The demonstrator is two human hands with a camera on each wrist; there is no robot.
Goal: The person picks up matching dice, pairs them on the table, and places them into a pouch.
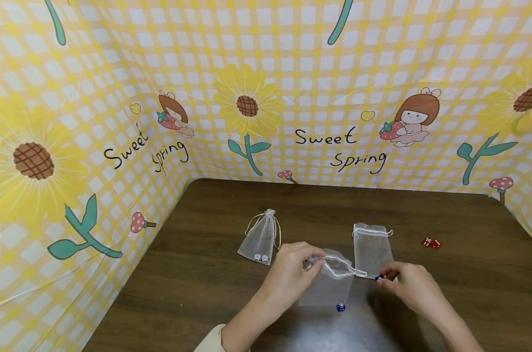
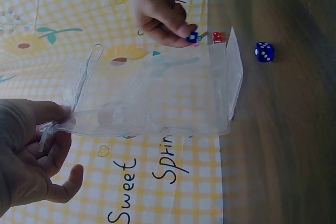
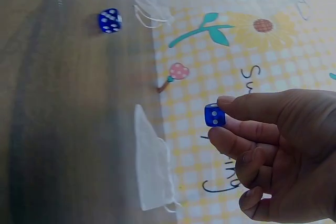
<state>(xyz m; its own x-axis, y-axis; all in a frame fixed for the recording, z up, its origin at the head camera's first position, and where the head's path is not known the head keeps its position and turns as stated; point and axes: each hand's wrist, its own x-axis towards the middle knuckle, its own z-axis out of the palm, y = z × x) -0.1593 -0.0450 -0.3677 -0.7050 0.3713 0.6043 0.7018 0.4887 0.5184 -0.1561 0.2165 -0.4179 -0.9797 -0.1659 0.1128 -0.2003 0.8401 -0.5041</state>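
Observation:
By its top edge, my left hand pinches a sheer white drawstring pouch, its mouth partly spread and its body hanging down. In the left wrist view the pouch looks flat, with nothing visible inside. My right hand, to the right of the pouch, pinches a blue die with white dots between thumb and fingertips. Another blue die lies on the table near the pouch's lower right corner.
A second sheer pouch lies flat behind my hands. Two red dice sit at the right. Back left, a drawn-closed pouch contains two white dice. A printed yellow checked cloth stands around the dark wooden table.

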